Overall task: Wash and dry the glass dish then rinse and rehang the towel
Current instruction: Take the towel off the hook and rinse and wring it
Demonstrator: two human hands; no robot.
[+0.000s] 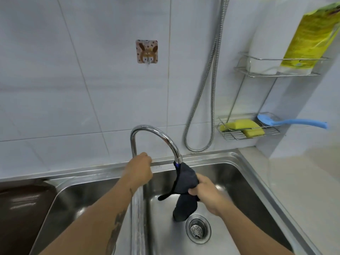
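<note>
My right hand (pixel 206 192) grips a bunched dark blue towel (pixel 184 181) over the right sink basin (pixel 230 181). The towel's top sits right under the spout of the curved chrome faucet (pixel 156 133), and its lower end hangs near the drain strainer (pixel 198 229). A thin dark loop dangles from the towel's left side. My left hand (pixel 140 168) is curled at the base of the faucet, hiding whatever handle is there. No water stream is visible. An adhesive wall hook (pixel 147 52) with a cartoon picture is bare on the tiles above. The glass dish is out of view.
A brown board (pixel 20 208) lies over the left basin. A wire rack on the right wall holds yellow sponges (pixel 244 126) and a blue brush (pixel 287 122); its upper shelf (pixel 276 74) carries a yellow-wrapped package. A metal hose (pixel 211 89) hangs behind the faucet. Pale counter (pixel 303 181) runs right.
</note>
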